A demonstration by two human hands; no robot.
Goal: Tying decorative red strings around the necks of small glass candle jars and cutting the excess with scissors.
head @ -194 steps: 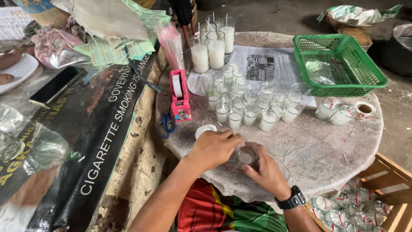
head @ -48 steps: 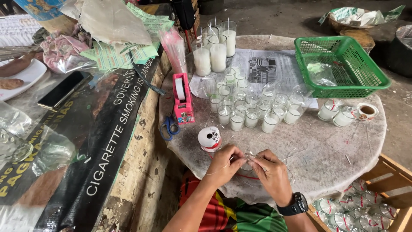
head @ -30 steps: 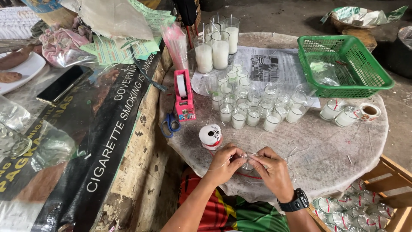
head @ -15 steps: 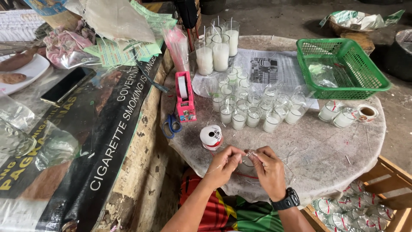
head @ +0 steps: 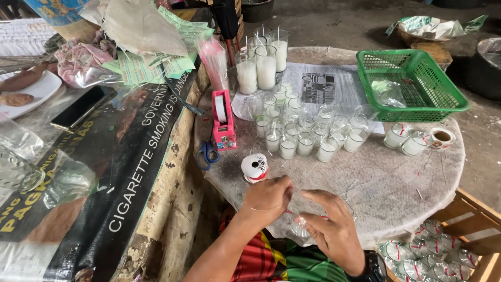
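Observation:
My left hand (head: 269, 198) is closed, pinching a thin red ribbon (head: 287, 212) at the near edge of the round table (head: 396, 183). My right hand (head: 334, 230), with a black watch on its wrist, holds the ribbon's other end with the remaining fingers spread. The ribbon runs between my hands around a small glass candle in clear wrap (head: 302, 227), which sits on the table partly under my right hand. A white spool of red ribbon (head: 254, 167) stands just beyond my left hand.
Beyond the spool are blue scissors (head: 207, 152), a pink tape dispenser (head: 223, 119), several small glass candles (head: 302, 133) and tall ones (head: 261, 65). A green basket (head: 409, 83) sits at the far right. A wooden crate of wrapped candles (head: 433, 250) stands below the table.
6.5 s ago my left hand was up by the spool. It then joined my right hand at the wrapped candle. Now my hands have drawn slightly apart, with the ribbon between them.

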